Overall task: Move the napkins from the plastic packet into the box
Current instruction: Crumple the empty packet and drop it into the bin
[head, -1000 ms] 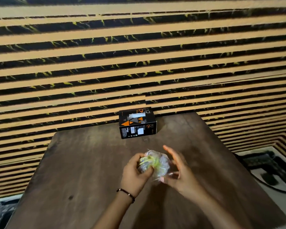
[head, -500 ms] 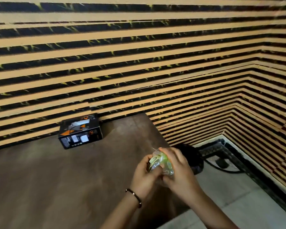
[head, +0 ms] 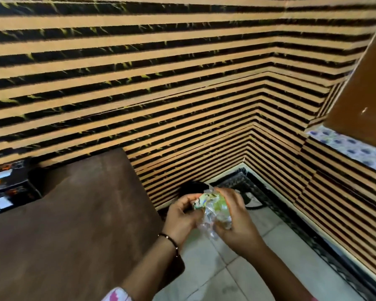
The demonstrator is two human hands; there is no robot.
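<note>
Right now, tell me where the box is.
In the head view the box sits at the far left edge of the frame, on the brown table against the striped wall, well left of both hands holding the plastic packet.

The plastic packet [head: 213, 213] is clear, crinkled film with green and yellow print, crumpled into a loose bundle and held in the air to the right of the table edge, above the tiled floor. Whether napkins remain inside cannot be told. The box [head: 8, 187] is black with orange marks and white labels, lying on the table's far left, blurred and partly cut off.
</note>
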